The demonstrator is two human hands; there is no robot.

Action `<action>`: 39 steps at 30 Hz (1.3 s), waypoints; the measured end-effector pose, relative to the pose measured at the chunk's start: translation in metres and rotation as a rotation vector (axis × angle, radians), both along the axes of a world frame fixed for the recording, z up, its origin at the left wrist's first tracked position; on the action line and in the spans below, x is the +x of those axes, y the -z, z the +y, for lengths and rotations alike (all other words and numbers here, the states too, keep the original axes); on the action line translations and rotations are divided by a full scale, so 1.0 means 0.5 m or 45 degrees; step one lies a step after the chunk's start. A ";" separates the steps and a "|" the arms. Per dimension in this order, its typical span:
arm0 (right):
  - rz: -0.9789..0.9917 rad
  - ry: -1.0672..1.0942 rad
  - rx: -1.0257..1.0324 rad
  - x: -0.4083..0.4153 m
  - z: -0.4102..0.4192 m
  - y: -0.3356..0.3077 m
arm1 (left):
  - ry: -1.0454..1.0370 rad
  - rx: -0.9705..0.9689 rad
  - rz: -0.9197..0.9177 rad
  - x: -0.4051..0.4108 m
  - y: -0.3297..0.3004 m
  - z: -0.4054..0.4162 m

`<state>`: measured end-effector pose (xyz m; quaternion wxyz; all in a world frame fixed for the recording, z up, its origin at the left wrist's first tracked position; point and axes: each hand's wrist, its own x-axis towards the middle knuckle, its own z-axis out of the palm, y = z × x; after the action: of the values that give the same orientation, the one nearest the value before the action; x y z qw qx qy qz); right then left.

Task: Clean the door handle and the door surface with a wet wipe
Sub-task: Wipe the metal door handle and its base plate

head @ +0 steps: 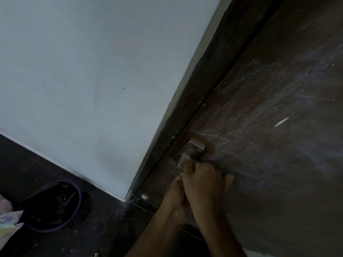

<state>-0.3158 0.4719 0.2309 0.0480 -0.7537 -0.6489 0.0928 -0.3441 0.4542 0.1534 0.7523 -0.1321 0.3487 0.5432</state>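
Dark door (269, 127): right hand (202, 180) grips handle (193, 151); left hand (176, 199) curled beneath, contents unclear.

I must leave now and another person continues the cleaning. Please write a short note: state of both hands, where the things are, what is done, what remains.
Right hand: fingers curled round the door handle, below its metal plate.
Left hand: curled against the right hand, just under it; what it holds is hidden.
Wet wipe: not visible, perhaps inside the hands.
Door surface: pale streaky film beside and above the handle, so it appears not clean yet.
Left: finish the handle, then wipe the door.
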 end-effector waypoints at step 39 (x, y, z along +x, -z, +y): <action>0.367 -0.026 -0.122 0.044 -0.003 -0.049 | -0.283 -0.077 0.859 -0.021 0.011 0.023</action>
<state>-0.2936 0.4701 0.2552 0.1037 -0.7273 -0.6377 0.2315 -0.3547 0.4659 0.1480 0.5267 -0.0048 0.5770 0.6242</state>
